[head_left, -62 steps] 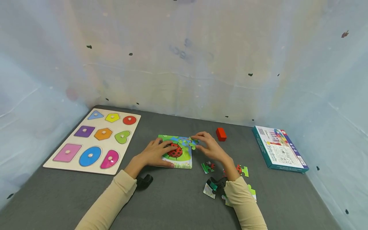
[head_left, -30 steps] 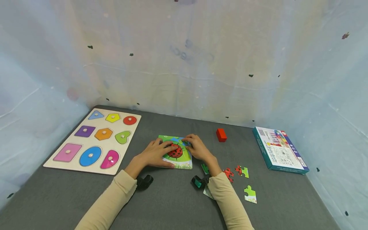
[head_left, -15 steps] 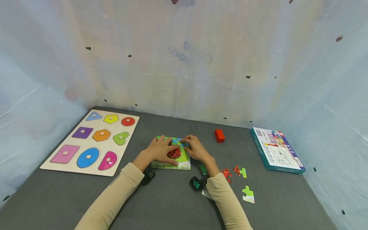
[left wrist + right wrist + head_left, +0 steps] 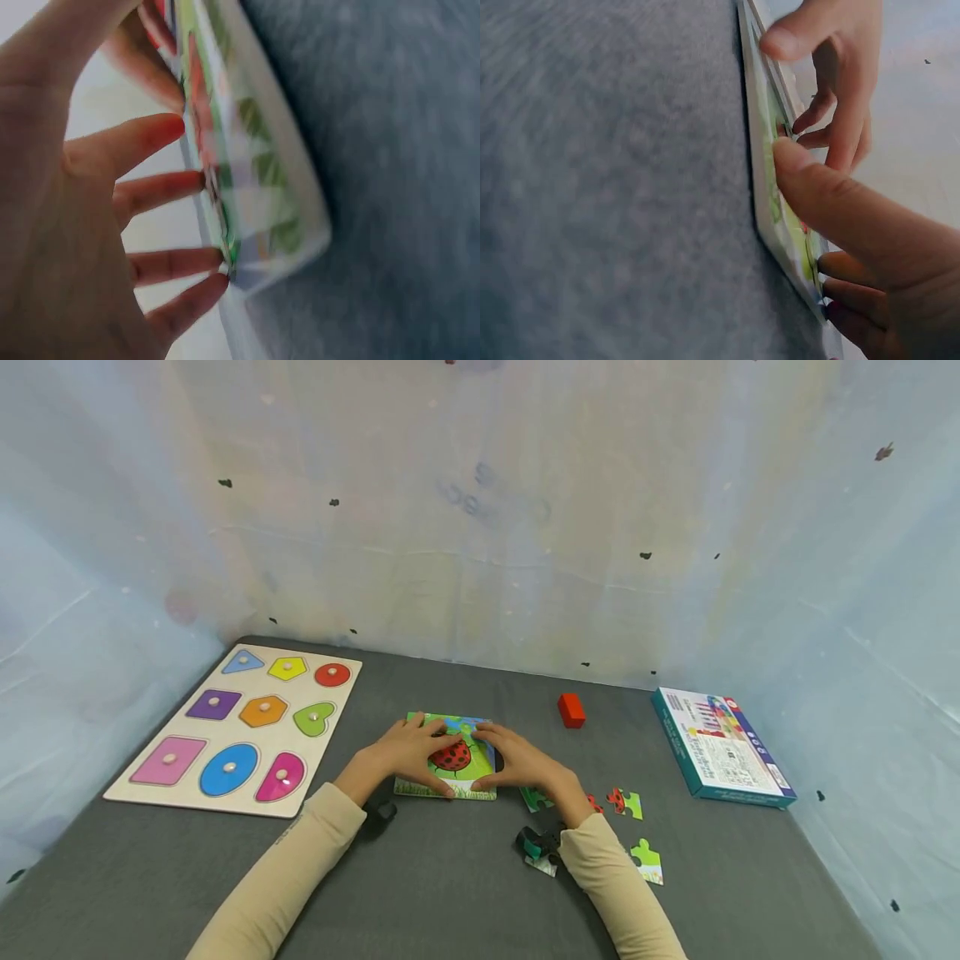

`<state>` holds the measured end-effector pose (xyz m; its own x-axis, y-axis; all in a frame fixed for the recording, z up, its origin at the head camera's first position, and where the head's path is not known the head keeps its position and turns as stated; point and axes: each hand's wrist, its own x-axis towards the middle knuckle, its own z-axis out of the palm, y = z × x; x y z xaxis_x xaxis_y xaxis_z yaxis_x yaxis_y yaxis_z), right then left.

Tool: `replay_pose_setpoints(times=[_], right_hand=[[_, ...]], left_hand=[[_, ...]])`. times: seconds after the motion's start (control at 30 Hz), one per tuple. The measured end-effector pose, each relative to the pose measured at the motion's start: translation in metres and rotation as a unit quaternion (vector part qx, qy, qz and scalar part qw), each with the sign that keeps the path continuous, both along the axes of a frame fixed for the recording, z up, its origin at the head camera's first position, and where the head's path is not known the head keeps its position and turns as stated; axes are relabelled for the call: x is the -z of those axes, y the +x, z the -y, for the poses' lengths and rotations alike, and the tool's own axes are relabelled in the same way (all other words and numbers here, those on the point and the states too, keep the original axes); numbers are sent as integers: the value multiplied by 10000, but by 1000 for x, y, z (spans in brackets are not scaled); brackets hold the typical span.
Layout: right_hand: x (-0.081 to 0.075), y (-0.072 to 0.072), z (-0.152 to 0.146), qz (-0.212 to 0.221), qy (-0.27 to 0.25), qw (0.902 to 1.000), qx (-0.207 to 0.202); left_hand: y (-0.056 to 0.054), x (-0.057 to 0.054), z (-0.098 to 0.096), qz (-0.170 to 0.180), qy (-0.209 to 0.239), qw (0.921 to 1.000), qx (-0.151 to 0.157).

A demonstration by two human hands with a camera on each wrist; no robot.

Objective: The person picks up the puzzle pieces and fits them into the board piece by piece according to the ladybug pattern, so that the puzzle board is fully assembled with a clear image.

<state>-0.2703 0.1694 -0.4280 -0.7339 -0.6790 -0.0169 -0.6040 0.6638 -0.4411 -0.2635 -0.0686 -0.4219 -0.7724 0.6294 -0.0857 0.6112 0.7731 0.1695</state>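
A jigsaw board with a ladybug picture [image 4: 450, 757] lies flat on the dark table, partly hidden under both hands. My left hand [image 4: 408, 752] rests on its left part with fingers spread; in the left wrist view the fingertips [image 4: 214, 259] touch the picture surface. From the right, my right hand [image 4: 528, 764] lies over the board, its thumb near the front right corner and its fingers at the upper right. Seen in the right wrist view, the right thumb [image 4: 799, 161] is on the board near its edge [image 4: 769, 225]. Neither hand grips a loose piece.
Loose jigsaw pieces lie right of the board, including a green one [image 4: 647, 862] and a red-green one [image 4: 632, 804]; the right forearm hides some. A red block [image 4: 572, 711] stands behind, a puzzle box [image 4: 723, 747] far right, a wooden shape board [image 4: 187, 727] left.
My right hand has brought a piece from beyond the board's right edge onto its upper right, then spread, its thumb moving to the front. My left hand has shifted slightly on the board.
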Motion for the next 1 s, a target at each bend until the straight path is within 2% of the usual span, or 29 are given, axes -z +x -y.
replay_pose_setpoints(times=[0.17,0.33,0.43,0.63,1.0], right_hand=[[1,0,-1,7,28,10000,-60],[-1,0,0,-19,40,10000,-53],[-3,0,0,-14,59,10000,-49],[-2,2,0,44,3,10000,-43],[1,2,-2,194,-157,9997,2]], left_hand=[[0,-2,14,512,599,9968,120],[1,-5,26,914,1259,9878,-96],[3,-6,31,914,1352,9866,-95],[7,-2,38,609,1335,9892,12],[9,6,52,946,1595,9826,-24]])
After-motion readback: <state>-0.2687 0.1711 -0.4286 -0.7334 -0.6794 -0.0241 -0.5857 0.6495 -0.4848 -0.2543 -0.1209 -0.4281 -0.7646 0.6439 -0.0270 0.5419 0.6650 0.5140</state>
